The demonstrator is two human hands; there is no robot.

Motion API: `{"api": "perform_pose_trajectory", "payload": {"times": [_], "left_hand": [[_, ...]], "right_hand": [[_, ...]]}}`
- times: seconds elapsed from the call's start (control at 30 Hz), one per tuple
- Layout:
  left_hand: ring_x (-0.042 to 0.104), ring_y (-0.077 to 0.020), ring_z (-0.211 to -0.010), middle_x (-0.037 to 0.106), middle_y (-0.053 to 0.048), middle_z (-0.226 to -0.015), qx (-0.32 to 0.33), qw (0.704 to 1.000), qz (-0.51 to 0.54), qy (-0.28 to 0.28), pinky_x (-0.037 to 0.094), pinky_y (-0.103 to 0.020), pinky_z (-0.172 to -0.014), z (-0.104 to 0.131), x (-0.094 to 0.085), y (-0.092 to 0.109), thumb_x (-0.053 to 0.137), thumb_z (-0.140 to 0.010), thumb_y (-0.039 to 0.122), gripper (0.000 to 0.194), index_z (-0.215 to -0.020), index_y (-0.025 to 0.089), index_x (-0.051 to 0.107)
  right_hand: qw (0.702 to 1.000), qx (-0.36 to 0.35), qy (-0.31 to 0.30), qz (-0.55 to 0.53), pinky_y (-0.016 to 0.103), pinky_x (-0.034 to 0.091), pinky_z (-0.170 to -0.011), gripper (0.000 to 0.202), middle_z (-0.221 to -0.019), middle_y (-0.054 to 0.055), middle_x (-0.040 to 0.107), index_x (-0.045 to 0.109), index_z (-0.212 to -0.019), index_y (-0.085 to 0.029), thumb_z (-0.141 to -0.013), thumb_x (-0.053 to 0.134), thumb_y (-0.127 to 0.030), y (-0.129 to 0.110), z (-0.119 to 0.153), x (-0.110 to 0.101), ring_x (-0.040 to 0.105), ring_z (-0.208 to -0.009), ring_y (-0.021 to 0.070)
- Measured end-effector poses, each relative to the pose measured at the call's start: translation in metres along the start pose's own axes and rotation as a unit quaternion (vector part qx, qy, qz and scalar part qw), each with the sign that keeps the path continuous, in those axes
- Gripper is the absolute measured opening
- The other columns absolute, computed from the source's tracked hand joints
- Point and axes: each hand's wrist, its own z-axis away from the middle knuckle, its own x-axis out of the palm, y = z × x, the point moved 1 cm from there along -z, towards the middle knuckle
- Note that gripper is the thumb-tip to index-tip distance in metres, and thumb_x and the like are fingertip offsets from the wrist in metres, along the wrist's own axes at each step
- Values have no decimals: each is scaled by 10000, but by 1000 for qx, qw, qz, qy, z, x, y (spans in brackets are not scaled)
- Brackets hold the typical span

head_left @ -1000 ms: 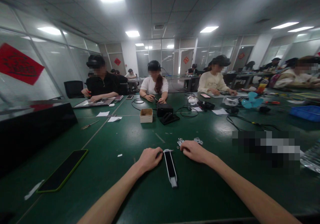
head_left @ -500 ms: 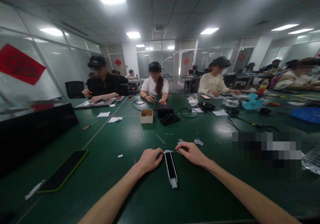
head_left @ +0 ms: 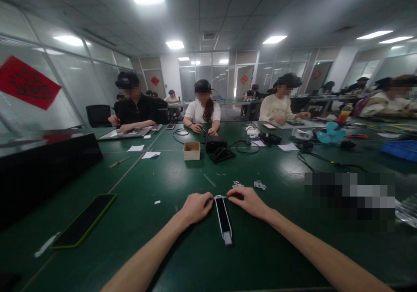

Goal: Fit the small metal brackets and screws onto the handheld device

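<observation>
A long narrow piece with a white frame and a black middle point(head_left: 223, 216) lies on the green table in front of me. Its near end carries a pale grey block point(head_left: 227, 238), and a thin crossbar point(head_left: 220, 196) spans the far end. My left hand point(head_left: 196, 207) has its fingertips closed at the crossbar's left end. At the right end, my right hand point(head_left: 246, 200) pinches with thumb and forefinger; what lies between them is too small to make out. Small metal parts point(head_left: 237, 184) sit just beyond the right hand, with a flat metal bracket point(head_left: 259, 185) beside them.
A green-edged phone point(head_left: 85, 220) and a screwdriver point(head_left: 119, 162) lie to the left. Ahead stand a small open box point(head_left: 192, 151) and a black device point(head_left: 216, 144) with cables. Farther right are a blue fan point(head_left: 330, 132) and a blue tray point(head_left: 400, 150). Several people sit across the table.
My right hand has moved slightly left, bringing its fingertips up to the crossbar's right end. My left hand and the framed piece stay in place.
</observation>
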Motion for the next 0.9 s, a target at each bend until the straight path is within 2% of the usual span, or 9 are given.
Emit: {"api": "perform_pose_trajectory", "payload": {"times": [0.37, 0.53, 0.9], "left_hand": [[648, -180, -761, 687, -44, -848, 0, 1000, 4, -1, 458, -256, -701, 0, 0, 0, 365, -938, 323, 288, -1046, 208, 606], [649, -179, -767, 690, -41, -860, -1, 1000, 5, -5, 459, -254, -706, -1, 1, 0, 366, -933, 323, 293, -1050, 214, 611], [659, -186, -750, 690, -43, -812, 5, 1000, -13, 8, 453, -251, -677, -2, 6, -2, 373, -933, 330, 294, -1049, 214, 617]], "right_hand": [[1000, -1, 0, 13, 291, 504, -744, 182, -919, 29, 691, 678, -972, -193, -849, 554, -244, -6, -1, 3, 627, -806, 156], [1000, -1, 1, 15, 277, 499, -696, 177, -893, 28, 691, 682, -949, -190, -846, 549, -246, -11, -2, 5, 621, -774, 153], [1000, -21, 9, 14, 269, 481, -675, 190, -868, 27, 676, 672, -962, -187, -824, 577, -276, -1, -5, 14, 596, -734, 144]]}}
